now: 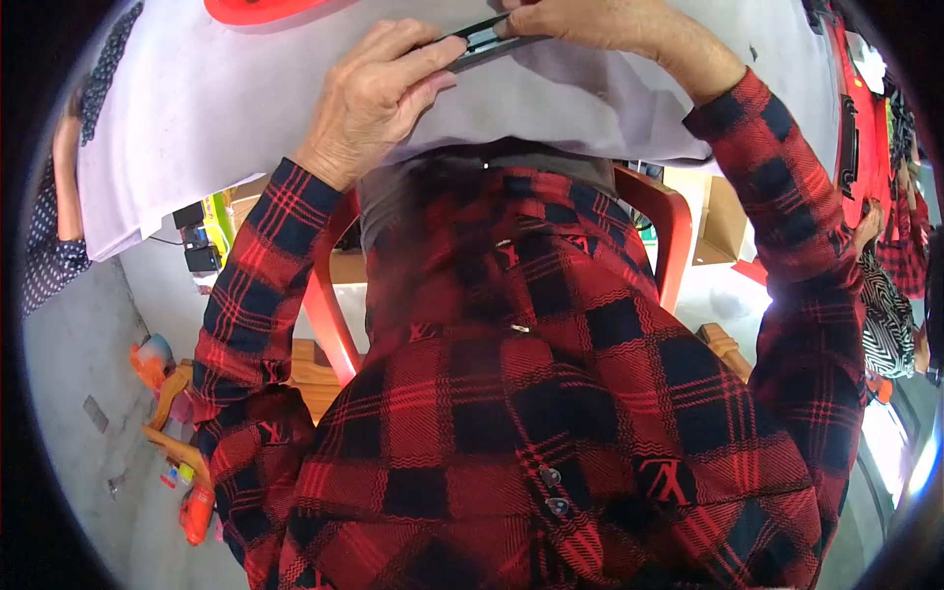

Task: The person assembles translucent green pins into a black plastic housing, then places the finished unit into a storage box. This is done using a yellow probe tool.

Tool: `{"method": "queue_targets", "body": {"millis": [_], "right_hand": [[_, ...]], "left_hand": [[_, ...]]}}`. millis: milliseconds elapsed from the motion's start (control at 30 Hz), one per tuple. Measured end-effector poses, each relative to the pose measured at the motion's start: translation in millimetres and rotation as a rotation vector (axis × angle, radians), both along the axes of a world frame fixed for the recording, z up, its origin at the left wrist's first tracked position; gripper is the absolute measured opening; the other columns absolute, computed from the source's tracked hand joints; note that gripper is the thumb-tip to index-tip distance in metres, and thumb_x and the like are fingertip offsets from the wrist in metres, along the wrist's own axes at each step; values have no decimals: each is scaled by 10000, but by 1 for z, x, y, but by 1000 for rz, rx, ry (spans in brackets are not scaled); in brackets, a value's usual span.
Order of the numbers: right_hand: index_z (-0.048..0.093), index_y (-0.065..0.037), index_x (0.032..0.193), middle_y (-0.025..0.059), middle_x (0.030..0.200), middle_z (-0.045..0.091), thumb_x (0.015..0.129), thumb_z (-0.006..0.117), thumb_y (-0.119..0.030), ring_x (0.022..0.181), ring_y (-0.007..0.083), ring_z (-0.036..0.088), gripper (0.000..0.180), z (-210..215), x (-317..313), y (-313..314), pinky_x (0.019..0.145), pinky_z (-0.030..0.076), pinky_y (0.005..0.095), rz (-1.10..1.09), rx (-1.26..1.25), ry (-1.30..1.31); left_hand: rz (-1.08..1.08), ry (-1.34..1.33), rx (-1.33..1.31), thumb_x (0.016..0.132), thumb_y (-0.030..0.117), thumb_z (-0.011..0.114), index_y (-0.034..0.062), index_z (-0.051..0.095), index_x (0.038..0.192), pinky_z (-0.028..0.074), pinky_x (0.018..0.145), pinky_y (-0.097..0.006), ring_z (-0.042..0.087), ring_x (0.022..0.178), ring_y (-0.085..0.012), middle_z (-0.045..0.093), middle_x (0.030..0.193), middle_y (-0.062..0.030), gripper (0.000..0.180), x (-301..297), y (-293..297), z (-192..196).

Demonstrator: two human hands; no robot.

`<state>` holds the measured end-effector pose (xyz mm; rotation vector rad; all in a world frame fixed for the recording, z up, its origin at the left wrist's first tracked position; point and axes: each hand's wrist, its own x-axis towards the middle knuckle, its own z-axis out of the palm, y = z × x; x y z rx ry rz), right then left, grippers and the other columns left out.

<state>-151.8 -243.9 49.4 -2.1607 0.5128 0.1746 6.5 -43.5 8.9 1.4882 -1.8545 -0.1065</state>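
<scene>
A slim, dark, elongated object with a pale strip along its middle (481,40) is held above the white-covered table (551,108), near the upper edge of view. What kind of thing it is, I cannot make out. My left hand (379,88) grips its left end, the fingers on top and the thumb lower down. At the other end, my right hand (600,22) has its fingers closed on the object; the top of the picture cuts off part of that hand. Both plaid sleeves reach up around the table's near edge.
A red round-edged tray or dish (261,10) lies at the far left of the table. Behind me is a red chair (669,231). A cardboard box (723,221) stands to the right; orange toy-like items (197,511) lie on the floor at left. Other people's arms (67,177) show at both sides.
</scene>
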Motion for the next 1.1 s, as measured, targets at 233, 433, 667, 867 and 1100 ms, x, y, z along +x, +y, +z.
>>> {"method": "queue_targets", "body": {"millis": [233, 433, 667, 867, 1100], "right_hand": [[596, -59, 761, -16, 657, 566, 829, 724, -112, 651, 104, 501, 154, -14, 4, -9, 612, 435, 325, 50, 8, -21], [665, -70, 842, -27, 724, 611, 858, 724, -132, 714, 91, 536, 87, -31, 4, -19, 668, 465, 301, 68, -62, -84], [691, -12, 901, -12, 777, 647, 927, 635, -7, 768, 74, 610, 62, -1, -29, 1, 673, 499, 250, -211, 178, -407], [717, -13, 1152, -21, 738, 602, 1040, 579, -171, 574, 41, 458, 238, -5, -57, 20, 507, 368, 218, -392, -49, -265], [672, -19, 1255, 50, 604, 625, 945, 555, -219, 525, 119, 578, 387, 17, -43, 66, 542, 493, 309, -366, 7, -78]], "left_hand": [[-17, 23, -7, 840, 119, 764, 62, 708, 1123, 535, 806, -393, 632, 935, -301, 647, 986, -84, 294, 5, -2, -6], [-8, -28, 4, 865, 103, 756, 61, 693, 1175, 540, 815, -367, 657, 940, -297, 656, 1055, -86, 319, 8, -2, -11], [73, -45, 3, 835, 173, 783, 63, 688, 1058, 538, 786, -379, 661, 918, -288, 651, 1031, -57, 266, 2, 5, 3], [139, -38, -76, 814, 205, 762, 140, 708, 1006, 516, 774, -414, 644, 875, -274, 628, 965, -20, 210, -12, -8, 12], [155, -115, -14, 813, 152, 769, 147, 723, 1116, 525, 776, -392, 649, 892, -267, 658, 1029, -10, 307, -24, -13, 4]]}}
